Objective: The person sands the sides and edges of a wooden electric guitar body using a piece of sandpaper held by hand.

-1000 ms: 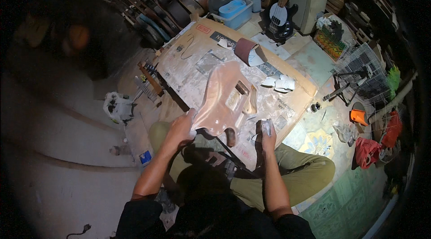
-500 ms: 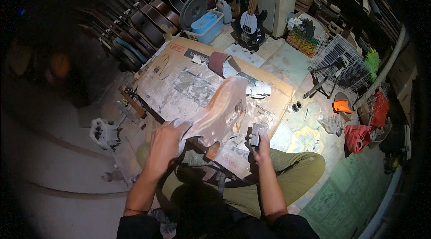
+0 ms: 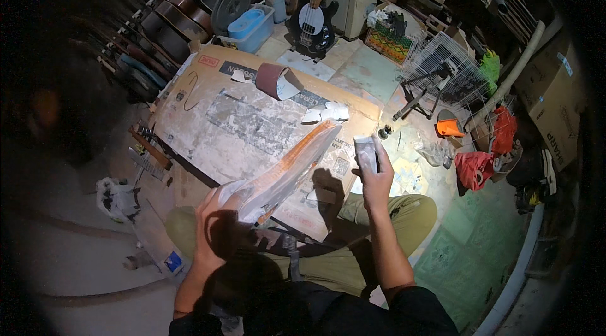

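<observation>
My left hand (image 3: 210, 219) grips the near end of a wooden guitar body (image 3: 285, 170), dusty and bare, tilted up so its edge faces me. Its far end lies close to a crumpled white piece of paper (image 3: 326, 112). In my right hand (image 3: 377, 183), off to the right of the body and apart from it, is a grey, dust-coated sanding block (image 3: 365, 155), held upright between thumb and fingers. A curled strip of brown sandpaper (image 3: 271, 82) rests farther back on the flattened cardboard (image 3: 180, 118), which is covered with pale dust.
Guitars (image 3: 165, 23) stand in a row at the far left. A bass guitar (image 3: 310, 23) leans beside a blue tub (image 3: 257, 32). To the right are a wire rack (image 3: 442, 61), an orange item (image 3: 449, 128) and a red bag (image 3: 473, 170). Tools (image 3: 151, 147) lie left of the cardboard.
The guitar body has been tipped from showing its broad face to nearly edge-on. My right hand has lifted with the sanding block, and the whole view has shifted.
</observation>
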Demonstrator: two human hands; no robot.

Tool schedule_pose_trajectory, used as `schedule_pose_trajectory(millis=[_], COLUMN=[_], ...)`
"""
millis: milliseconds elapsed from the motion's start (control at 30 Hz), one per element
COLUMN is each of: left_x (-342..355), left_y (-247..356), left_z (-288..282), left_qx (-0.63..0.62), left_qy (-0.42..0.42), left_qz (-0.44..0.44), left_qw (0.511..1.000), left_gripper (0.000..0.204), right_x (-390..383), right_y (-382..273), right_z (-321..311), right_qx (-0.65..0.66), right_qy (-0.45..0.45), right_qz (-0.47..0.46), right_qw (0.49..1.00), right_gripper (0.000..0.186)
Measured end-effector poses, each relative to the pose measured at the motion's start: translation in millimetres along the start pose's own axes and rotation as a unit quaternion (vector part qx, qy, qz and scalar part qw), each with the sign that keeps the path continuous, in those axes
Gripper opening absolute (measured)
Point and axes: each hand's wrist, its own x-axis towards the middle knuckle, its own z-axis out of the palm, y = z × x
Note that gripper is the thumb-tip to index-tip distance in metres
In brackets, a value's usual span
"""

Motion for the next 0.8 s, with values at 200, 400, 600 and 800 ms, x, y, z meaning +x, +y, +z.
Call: schedule_pose_trajectory(millis=[200,400,600,800], left_x=[-20.5,-29.7,-9.1,-8.6], left_y=[-18.3,-56.8,-27.1,-30.4], left_z=[15.7,35.6,51.4,90.2], left_qx=[-0.011,0.076,-0.231,-0.434], left_qy=[0.001,-0.064,-0.046,0.097], left_qz=[-0.067,0.213,0.170,0.160], left_qw=[0.998,0.972,0.957,0.881], left_gripper=[0.038,0.019,0.025,0.022], right_x=[12.3,17.1,31.7,33.1], right_y=[-38.7,-48.1,-45.2,-41.8], right_z=[23.2,36.2,15.3,13.9], right_qx=[-0.132,-0.285,-0.281,-0.282], right_qy=[-0.017,-0.088,-0.164,-0.186], right_qz=[-0.122,-0.197,-0.238,-0.207], right_qw=[0.984,0.934,0.915,0.918], right_gripper=[0.059,0.053,0.053,0.055])
